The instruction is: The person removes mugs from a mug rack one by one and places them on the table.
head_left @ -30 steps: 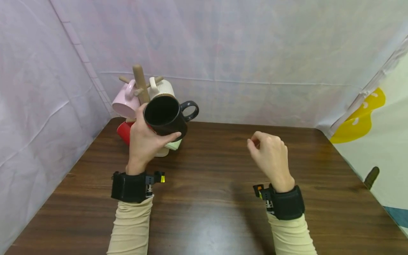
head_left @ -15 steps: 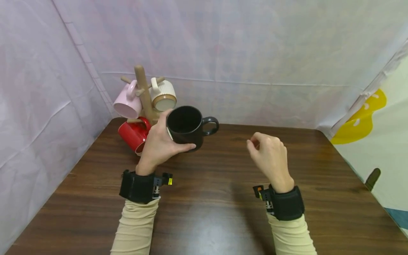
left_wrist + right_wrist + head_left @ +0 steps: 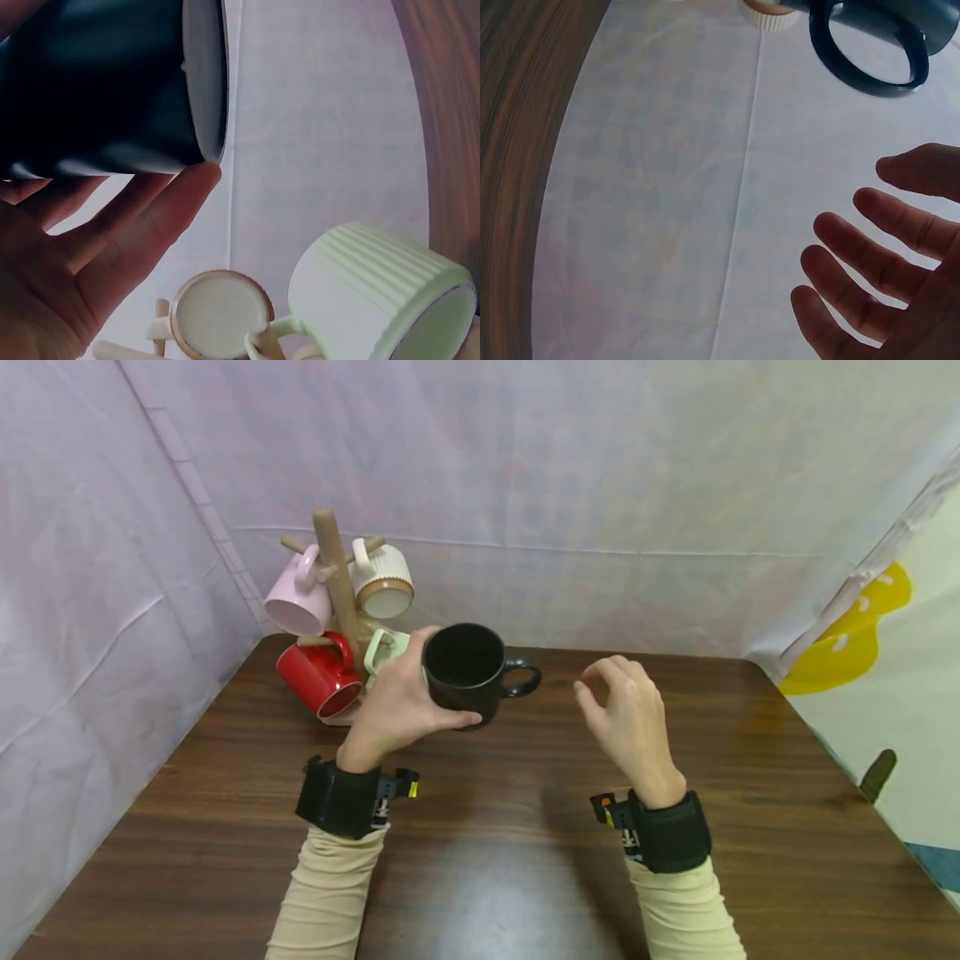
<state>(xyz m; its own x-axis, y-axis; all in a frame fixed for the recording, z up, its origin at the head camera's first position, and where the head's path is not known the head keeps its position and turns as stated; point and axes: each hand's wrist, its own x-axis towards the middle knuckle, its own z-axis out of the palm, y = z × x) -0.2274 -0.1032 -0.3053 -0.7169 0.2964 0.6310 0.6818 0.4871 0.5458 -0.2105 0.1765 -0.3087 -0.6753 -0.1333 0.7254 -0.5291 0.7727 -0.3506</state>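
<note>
My left hand [image 3: 401, 702] grips a black mug [image 3: 468, 672] round its side, thumb across the front, with the mouth tipped toward the head camera. The mug's handle [image 3: 522, 677] points right, toward my right hand [image 3: 626, 718]. In the left wrist view the fingers [image 3: 150, 225] lie along the mug's wall near its pale base [image 3: 205, 79]. My right hand holds nothing; the right wrist view shows its fingers [image 3: 874, 262] spread and slightly bent, apart from the mug's handle [image 3: 870, 60].
Behind the left hand stands a wooden mug tree [image 3: 337, 581]. On it hang a pink mug [image 3: 298, 602], a white ribbed mug [image 3: 384, 578], a red mug [image 3: 318, 681] and a light green mug [image 3: 375, 292]. The brown table [image 3: 525, 860] backs onto a pale curtain [image 3: 600, 485].
My left hand has carried the black mug right and a little nearer, away from the mug tree, uncovering the red and green mugs. My right hand has shifted slightly, its fingers a little looser.
</note>
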